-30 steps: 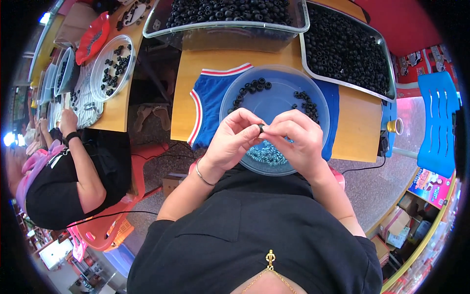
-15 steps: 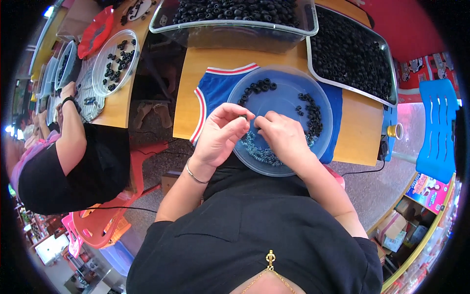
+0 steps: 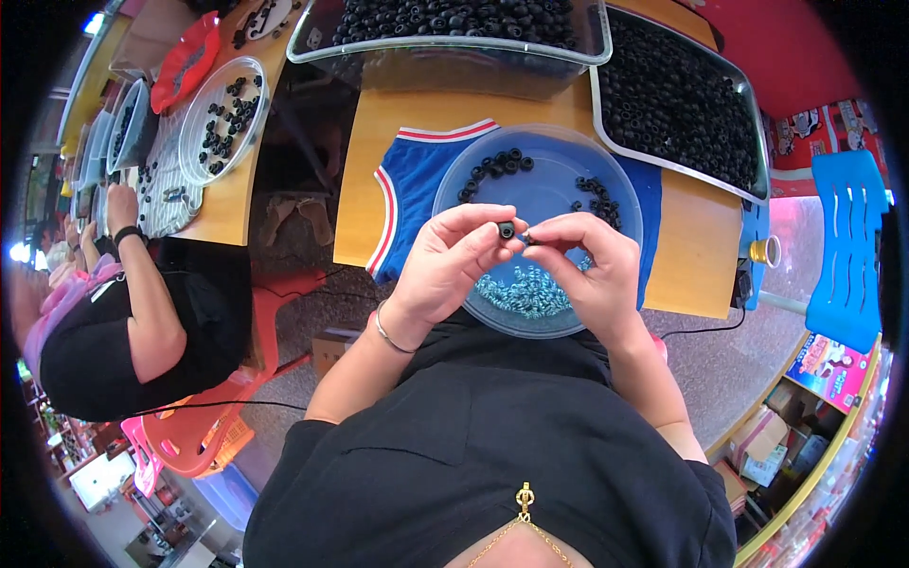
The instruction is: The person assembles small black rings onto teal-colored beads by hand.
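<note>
My left hand [image 3: 454,260] pinches a small round black part [image 3: 507,230] with a hole, its open end turned toward my right hand. Thumb and forefinger of my right hand [image 3: 592,270] are pressed together close beside it, on something tiny that I cannot make out. Both hands are above a round, clear plastic tub [image 3: 540,170]. Small shiny coil-like metal pieces [image 3: 523,292] are heaped in its near side. Inside, black parts [image 3: 497,166] form a curved row at the far left, and another cluster of black parts [image 3: 597,201] sits at the right.
A blue cloth with striped edging [image 3: 402,170] lies under the tub on the wooden table [image 3: 696,256]. Beyond stand a clear bin [image 3: 445,55] and a metal tray [image 3: 682,163], both full of black parts. At left a co-worker [image 3: 142,322] sits by another table with a round tray [image 3: 194,142].
My right hand has risen from over the tub and turned, its fingertips now beside the black part. My left hand has shifted slightly right. The co-worker's arm has also moved.
</note>
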The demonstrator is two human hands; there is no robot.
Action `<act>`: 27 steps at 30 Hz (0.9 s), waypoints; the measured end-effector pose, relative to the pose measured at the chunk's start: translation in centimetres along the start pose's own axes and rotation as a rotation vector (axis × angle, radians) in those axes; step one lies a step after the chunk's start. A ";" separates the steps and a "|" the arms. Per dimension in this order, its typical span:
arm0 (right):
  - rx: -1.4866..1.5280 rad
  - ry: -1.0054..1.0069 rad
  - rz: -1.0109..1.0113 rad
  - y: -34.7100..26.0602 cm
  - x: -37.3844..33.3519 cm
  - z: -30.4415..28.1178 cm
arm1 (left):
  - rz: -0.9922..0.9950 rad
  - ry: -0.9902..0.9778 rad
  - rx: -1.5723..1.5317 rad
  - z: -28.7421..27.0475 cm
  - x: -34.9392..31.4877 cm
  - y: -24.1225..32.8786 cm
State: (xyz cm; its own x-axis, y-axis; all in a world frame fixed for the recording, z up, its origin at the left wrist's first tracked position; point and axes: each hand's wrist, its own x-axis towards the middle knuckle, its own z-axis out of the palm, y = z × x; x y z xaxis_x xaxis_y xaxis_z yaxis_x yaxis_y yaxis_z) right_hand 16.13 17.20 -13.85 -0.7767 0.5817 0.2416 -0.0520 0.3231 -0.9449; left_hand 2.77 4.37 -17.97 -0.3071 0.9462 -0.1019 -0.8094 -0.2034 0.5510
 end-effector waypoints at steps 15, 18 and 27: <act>-0.188 -0.063 -0.250 0.6 -0.1 -0.8 | -0.033 0.012 0.112 0.2 0.3 -0.6; -0.120 -0.162 0.071 -1.2 0.4 -0.9 | -0.082 0.025 0.163 0.1 0.3 -0.2; -0.262 -0.289 -0.176 0.7 -0.8 -1.3 | -0.295 -0.057 0.358 0.8 0.8 1.6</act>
State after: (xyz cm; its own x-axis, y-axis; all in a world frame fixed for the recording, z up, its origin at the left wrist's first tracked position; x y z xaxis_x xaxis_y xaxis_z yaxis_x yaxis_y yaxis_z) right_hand 17.51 17.96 -14.44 -0.9160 0.2799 0.2873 -0.0669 0.5995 -0.7976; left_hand 1.64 4.98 -16.56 -0.0540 0.9649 -0.2572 -0.6316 0.1665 0.7572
